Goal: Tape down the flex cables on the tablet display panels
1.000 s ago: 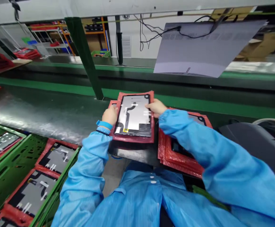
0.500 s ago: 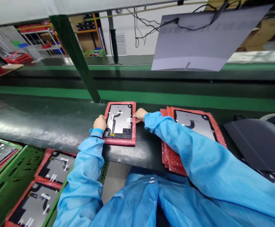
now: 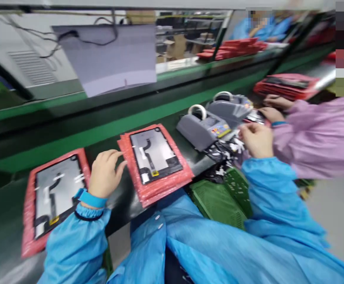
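Note:
My left hand (image 3: 105, 173) is open at the left edge of a stack of red bubble-wrap sheets (image 3: 163, 189); I cannot tell whether its fingertips touch the stack. A grey-backed display panel (image 3: 157, 156) with a black ribbon cable lies on top. Another display panel (image 3: 56, 185) rests on its own red bubble wrap to the left, partly behind my left sleeve. Over by the tape dispensers, my right hand (image 3: 257, 140) has its thumb and fingers pinched together. Whatever it may hold is too small to make out. The nearer grey tape dispenser (image 3: 200, 128) stands to its left.
A second tape dispenser (image 3: 229, 108) stands behind the first. Black and white scraps (image 3: 222, 157) hang over the bench edge above a green crate (image 3: 219, 201). At right, a co-worker's pink sleeve (image 3: 316, 134) and hands are close to my right hand. A pale panel (image 3: 109, 59) hangs overhead.
Both hands have let go of the left display panel, which lies on the bench. My right hand has moved right to the dispensers; my left to the stack. The view has swung right.

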{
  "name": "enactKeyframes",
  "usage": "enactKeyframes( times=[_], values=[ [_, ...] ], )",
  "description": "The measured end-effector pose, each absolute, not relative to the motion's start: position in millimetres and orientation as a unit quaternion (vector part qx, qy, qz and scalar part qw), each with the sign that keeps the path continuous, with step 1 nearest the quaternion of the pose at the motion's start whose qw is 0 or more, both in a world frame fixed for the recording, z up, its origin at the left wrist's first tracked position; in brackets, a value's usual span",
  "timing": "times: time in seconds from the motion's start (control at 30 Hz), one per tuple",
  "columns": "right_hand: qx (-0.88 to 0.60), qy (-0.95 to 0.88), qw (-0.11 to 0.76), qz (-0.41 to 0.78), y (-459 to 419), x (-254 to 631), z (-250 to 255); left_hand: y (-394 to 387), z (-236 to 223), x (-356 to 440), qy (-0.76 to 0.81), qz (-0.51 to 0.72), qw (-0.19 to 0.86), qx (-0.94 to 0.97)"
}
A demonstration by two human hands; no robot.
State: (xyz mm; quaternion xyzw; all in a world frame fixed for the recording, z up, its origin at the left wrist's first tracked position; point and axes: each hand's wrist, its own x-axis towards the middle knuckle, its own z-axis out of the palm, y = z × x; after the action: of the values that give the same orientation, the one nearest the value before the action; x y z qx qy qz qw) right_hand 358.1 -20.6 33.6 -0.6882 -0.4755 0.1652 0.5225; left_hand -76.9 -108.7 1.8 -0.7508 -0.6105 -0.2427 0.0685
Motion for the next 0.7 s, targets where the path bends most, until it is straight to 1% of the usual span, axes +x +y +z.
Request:
enactKeyframes(
  times=[0.1,0.2,0.27,0.37,0.47,0.53,0.6,0.7],
  values=[
    [-0.738,-0.418,0.474,0.236,-25,392,-5,-73,2,-51,-0.576,-0.254,0.056,-0.775],
    [-0.712,-0.388,0.475,0.342,-16,386,-25,-50,3,-43,-0.561,-0.254,0.045,-0.786],
    [-0.694,-0.375,0.478,0.387,-9,378,-30,-42,3,-41,-0.56,-0.252,0.039,-0.788],
    [-0.691,-0.382,0.484,0.378,-6,372,-32,-39,2,-43,-0.565,-0.251,0.025,-0.785],
    [-0.701,-0.412,0.504,0.291,-15,367,-29,-36,-3,-49,-0.562,-0.245,0.008,-0.79],
    [-0.679,-0.465,0.51,0.248,-23,355,-21,-31,-8,-53,-0.55,-0.234,-0.009,-0.802],
    [-0.626,-0.538,0.491,0.278,-27,332,-8,-25,-14,-58,-0.538,-0.22,-0.027,-0.813],
    [-0.549,-0.623,0.421,0.364,-20,284,11,-17,-22,-63,-0.531,-0.216,-0.044,-0.818]
  ],
)
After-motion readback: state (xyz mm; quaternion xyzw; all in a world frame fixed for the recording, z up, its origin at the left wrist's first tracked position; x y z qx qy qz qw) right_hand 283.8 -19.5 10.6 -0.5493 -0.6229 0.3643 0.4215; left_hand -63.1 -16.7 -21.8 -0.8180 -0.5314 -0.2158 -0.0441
